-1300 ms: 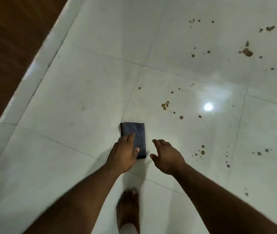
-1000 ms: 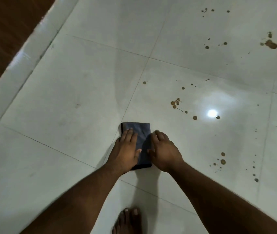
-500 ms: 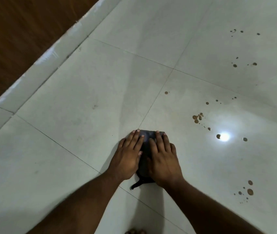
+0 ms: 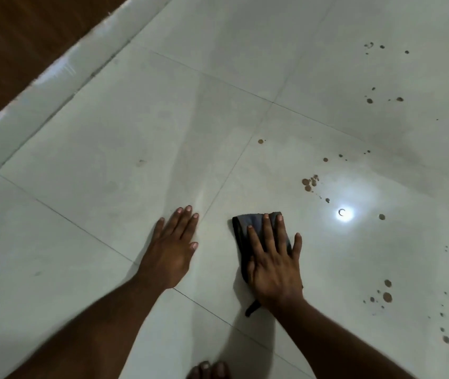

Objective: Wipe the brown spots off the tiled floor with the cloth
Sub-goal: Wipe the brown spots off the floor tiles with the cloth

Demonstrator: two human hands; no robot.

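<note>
Both hands lie flat, right hand [image 4: 274, 265] pressing the cloth [image 4: 256, 228], lengthwise away from the person.

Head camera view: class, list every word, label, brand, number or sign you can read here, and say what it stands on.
None. No readable text shows on the cloth, the tiled floor, the brown spots or the wooden surface at the upper left. The right hand covers much of the cloth, so anything beneath it is hidden.
</note>
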